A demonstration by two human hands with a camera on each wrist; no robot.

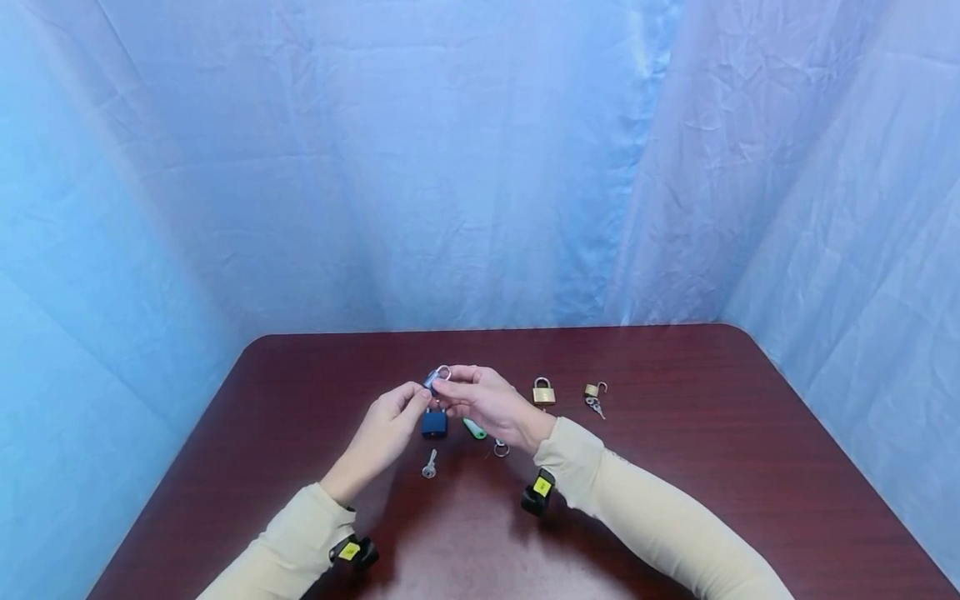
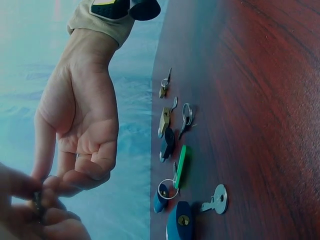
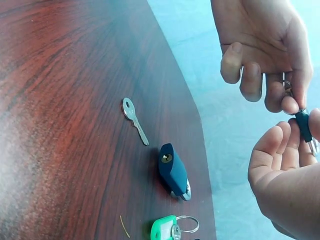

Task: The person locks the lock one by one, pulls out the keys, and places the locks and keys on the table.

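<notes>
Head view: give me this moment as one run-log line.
left hand: pinches blue key | right hand: holds its ring | blue padlock: on table | loose key: beside padlock

table [image 1: 712,467]: dark red wood grain | padlock [image 1: 433,422]: dark blue | tag [image 1: 474,428]: green | two padlocks [image 1: 543,392]: brass | loose key [image 1: 429,464]: silver | backdrop [image 1: 450,167]: pale blue | sleeves [image 1: 660,517]: cream

Blue-headed key [image 3: 303,125] on metal ring, pinched between both hands above table, over blue padlock [image 1: 433,422].
</notes>
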